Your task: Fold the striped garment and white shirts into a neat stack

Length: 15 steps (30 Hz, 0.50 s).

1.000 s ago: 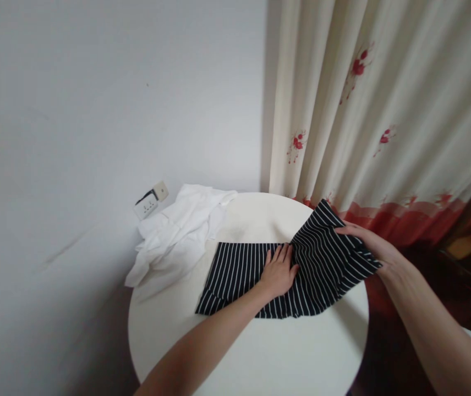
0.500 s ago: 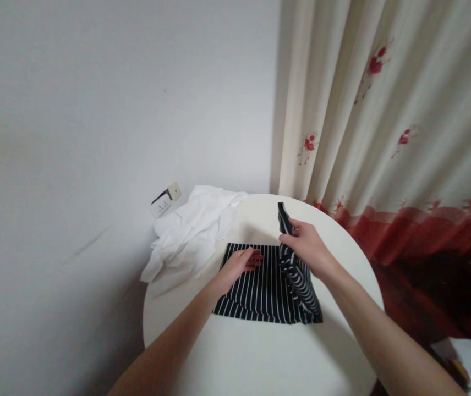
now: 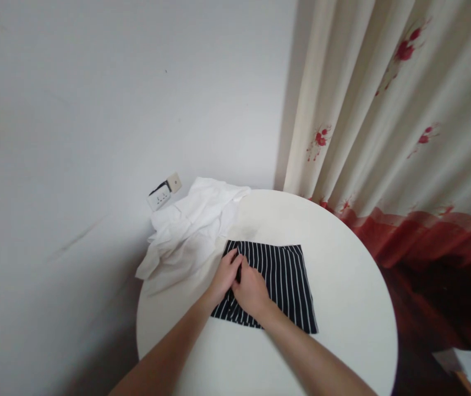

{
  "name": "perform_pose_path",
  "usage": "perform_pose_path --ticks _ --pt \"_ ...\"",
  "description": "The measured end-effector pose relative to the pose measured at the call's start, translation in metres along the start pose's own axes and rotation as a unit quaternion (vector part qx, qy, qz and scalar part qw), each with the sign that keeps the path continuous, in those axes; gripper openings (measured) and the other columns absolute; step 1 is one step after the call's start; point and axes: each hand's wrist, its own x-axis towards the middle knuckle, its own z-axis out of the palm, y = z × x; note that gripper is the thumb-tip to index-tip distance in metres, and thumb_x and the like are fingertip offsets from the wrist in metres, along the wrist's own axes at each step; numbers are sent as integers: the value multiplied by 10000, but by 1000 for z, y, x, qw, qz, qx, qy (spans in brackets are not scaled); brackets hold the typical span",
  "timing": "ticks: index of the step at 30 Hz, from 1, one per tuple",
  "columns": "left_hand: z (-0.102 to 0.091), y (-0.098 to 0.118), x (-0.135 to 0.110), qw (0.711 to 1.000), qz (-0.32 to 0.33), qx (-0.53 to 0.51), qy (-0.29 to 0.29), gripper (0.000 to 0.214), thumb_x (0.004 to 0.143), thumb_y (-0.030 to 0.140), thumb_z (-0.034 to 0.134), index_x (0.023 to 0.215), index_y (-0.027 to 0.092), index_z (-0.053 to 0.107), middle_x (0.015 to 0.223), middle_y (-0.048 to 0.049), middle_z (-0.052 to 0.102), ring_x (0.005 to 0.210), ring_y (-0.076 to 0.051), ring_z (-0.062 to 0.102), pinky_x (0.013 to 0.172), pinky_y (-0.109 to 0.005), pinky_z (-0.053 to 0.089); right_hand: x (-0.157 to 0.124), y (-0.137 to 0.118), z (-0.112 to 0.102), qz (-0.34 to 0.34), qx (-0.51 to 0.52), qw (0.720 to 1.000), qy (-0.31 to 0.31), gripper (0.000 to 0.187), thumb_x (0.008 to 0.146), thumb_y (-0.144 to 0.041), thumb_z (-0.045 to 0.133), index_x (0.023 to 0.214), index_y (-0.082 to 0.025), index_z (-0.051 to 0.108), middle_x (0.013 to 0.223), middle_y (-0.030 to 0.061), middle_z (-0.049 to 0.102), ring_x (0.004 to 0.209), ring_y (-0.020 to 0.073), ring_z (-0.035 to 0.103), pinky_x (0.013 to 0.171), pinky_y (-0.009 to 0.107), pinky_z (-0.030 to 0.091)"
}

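Head view: left hand (image 3: pixel 223 275) meets right hand (image 3: pixel 252 291) at cloth's (image 3: pixel 287 280) left edge, grips unclear.

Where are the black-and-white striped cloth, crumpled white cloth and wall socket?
Black-and-white striped cloth (image 3: pixel 280 279), head view, striped upper face.
Crumpled white cloth (image 3: pixel 196 223), head view, wrinkled middle.
Wall socket (image 3: pixel 161 197), head view, white faceplate.

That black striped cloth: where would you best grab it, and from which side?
Probably by its right-hand edge, pinched from the right: there the striped cloth lies flat on the table, its edge straight and bare. The left hand and right hand are at its left part, and the crumpled white cloth lies beyond that side.
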Motion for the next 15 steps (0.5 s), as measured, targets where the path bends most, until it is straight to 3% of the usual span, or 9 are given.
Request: perform_pose_path --ticks 2,5,7,9,12,15 --pt "0 -2 2 1000 -9 -5 7 450 908 278 632 1344 171 607 1359 -148 648 1290 -297 584 1122 -444 418 -1 6 -8 -37 87 995 -44 591 846 -129 575 1425 -96 457 1046 134 747 950 252 721 820 351 546" --pt "1 -7 1 999 2 -39 -28 600 878 196 641 1461 168 500 1305 -142 682 1184 -274 657 1058 -431 489 -1 23 -25 -96 203 968 -112 436 837 -121 556 1270 -142 599 997 78 753 855 190 713 772 308 559" --pt "3 -9 -1 996 41 -50 -53 689 871 144 612 1528 201 411 1343 -116 663 1206 -245 644 1067 -416 486 2 42 -40 -120 249 956 -101 346 873 -150 517 1192 -171 652 1006 61 752 826 172 707 776 317 568" --pt "3 -7 -4 994 90 -24 -54 657 866 106 568 1500 240 460 1410 -74 619 1288 -222 583 1117 -403 437 9 66 -56 -113 255 960 -12 329 917 -215 480 1188 -185 664 1008 60 751 837 179 706 823 358 573" --pt "-1 2 -6 991 121 45 -43 404 909 143 488 1238 245 701 1322 -35 676 1251 -217 597 1135 -405 405 23 108 -77 -70 135 967 203 300 901 -263 483 1083 -184 708 1077 100 736 1014 239 672 990 448 507" --pt "-11 15 -6 993 97 62 -31 355 917 193 456 1067 245 773 1178 -24 740 1145 -227 646 1107 -404 418 34 142 -82 -54 66 958 274 337 882 -303 500 1104 -161 710 1162 141 707 1123 281 623 1062 504 447"
